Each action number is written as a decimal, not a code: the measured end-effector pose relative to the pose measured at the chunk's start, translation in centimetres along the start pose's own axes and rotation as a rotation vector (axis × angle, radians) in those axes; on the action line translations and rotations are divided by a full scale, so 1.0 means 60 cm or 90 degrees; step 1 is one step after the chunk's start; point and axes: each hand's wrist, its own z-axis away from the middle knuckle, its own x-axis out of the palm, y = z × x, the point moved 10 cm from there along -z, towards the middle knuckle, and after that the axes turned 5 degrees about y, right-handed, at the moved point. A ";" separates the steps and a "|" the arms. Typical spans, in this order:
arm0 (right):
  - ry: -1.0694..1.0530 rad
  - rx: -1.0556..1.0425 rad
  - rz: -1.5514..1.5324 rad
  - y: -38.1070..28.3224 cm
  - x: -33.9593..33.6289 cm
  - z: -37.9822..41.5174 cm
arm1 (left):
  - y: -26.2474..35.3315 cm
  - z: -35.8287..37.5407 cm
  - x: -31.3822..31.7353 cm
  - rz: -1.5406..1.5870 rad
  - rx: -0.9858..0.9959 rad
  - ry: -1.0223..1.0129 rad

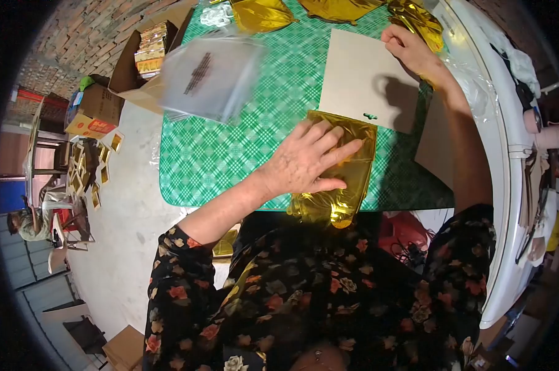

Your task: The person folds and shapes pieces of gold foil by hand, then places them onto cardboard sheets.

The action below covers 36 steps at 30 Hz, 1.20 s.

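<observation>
My left hand (310,154) lies palm down, fingers spread, on a folded piece of shiny gold foil (354,191). The foil lies along the near table edge, its lower end hanging slightly over. Just beyond it a pale card (357,74) lies flat, with a small hang hole through which green shows. Over the card's far right corner is my right hand (412,52), fingers curled into a pinch and casting a shadow on the card. Whatever is between those fingertips, if anything, is hidden. A blurred stack of clear plastic bags (211,77) is to the left.
A green checked tablecloth (230,167) covers the table. More gold foil pieces (264,15) lie along its far side. An open carton (131,68) stands at the left edge, a white appliance (502,216) at the right. Far left, a person (35,222) sits.
</observation>
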 end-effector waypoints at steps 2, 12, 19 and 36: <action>-0.009 0.028 -0.022 0.010 0.009 0.005 | 0.003 0.003 -0.005 -0.025 0.014 0.027; -0.037 0.068 -0.106 -0.047 0.109 0.062 | 0.007 -0.003 -0.034 -0.032 0.020 0.110; 0.038 -0.075 -0.036 -0.097 0.130 0.105 | -0.002 -0.013 -0.033 0.002 0.013 0.111; 0.197 -0.277 -0.002 -0.255 0.100 0.349 | -0.040 -0.033 0.023 0.139 0.028 0.022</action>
